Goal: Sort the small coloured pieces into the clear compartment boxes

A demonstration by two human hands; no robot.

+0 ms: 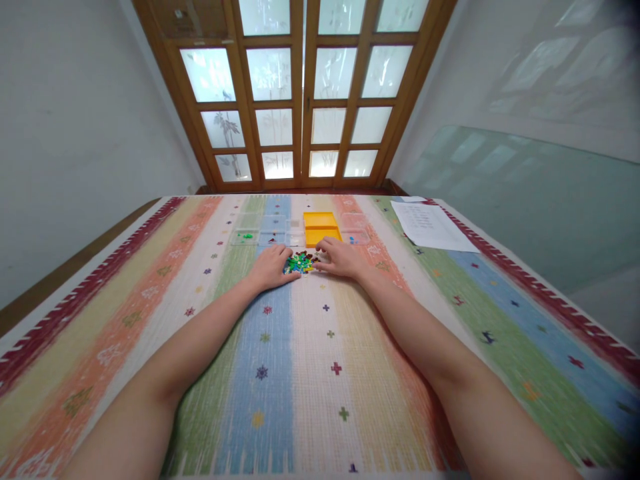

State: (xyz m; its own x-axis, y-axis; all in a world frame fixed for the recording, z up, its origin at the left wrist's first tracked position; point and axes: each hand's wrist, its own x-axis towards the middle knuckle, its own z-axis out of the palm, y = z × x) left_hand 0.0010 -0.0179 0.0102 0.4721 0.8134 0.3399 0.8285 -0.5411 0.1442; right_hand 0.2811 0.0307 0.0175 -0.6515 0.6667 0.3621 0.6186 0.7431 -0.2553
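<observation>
A small heap of tiny coloured pieces (300, 262), mostly green with some blue, yellow, white and dark red, lies on the striped tablecloth (310, 373). At its left edge rests my left hand (273, 267), fingers curved and thumb apart, touching or nearly touching the pieces. My right hand (337, 258) curls round the right side, its thumb and fingers apart. I make out nothing held in either hand, though the fingertips are small in view. Just beyond the heap sits a yellow two-part tray (323, 219), partly behind my right fingers.
Clear plastic trays stand on both sides of the yellow one. The left tray (240, 230) has green bits in it; the right tray (357, 230) has a few blue ones. A printed paper sheet (433, 225) lies at the far right. Glazed wooden doors (303, 100) rise behind the table.
</observation>
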